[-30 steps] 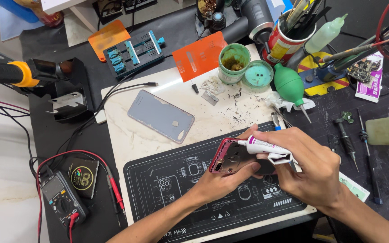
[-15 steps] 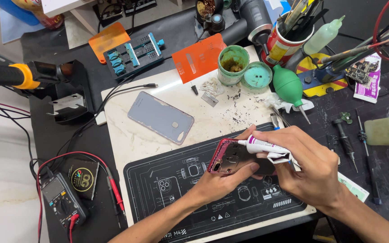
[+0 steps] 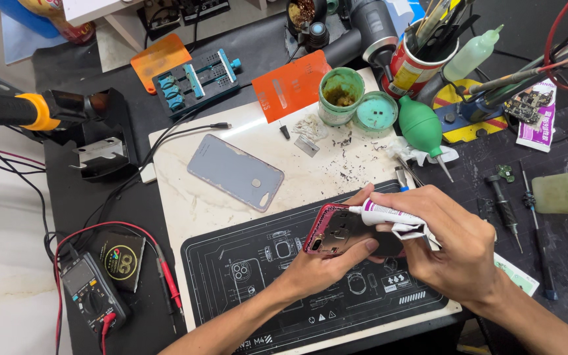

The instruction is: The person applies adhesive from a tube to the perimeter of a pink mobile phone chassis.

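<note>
My left hand holds a phone frame with a red rim, open side up, over a black repair mat. My right hand grips a small white glue tube, squeezed flat at its back end. The tube's nozzle points left and rests at the frame's upper edge. A grey phone back cover lies loose on the white slab further left, apart from both hands.
A green cup, its lid, a green air blower and a red can of tools crowd the back right. Screwdrivers lie at right. A multimeter with red leads and a yellow-handled tool sit left.
</note>
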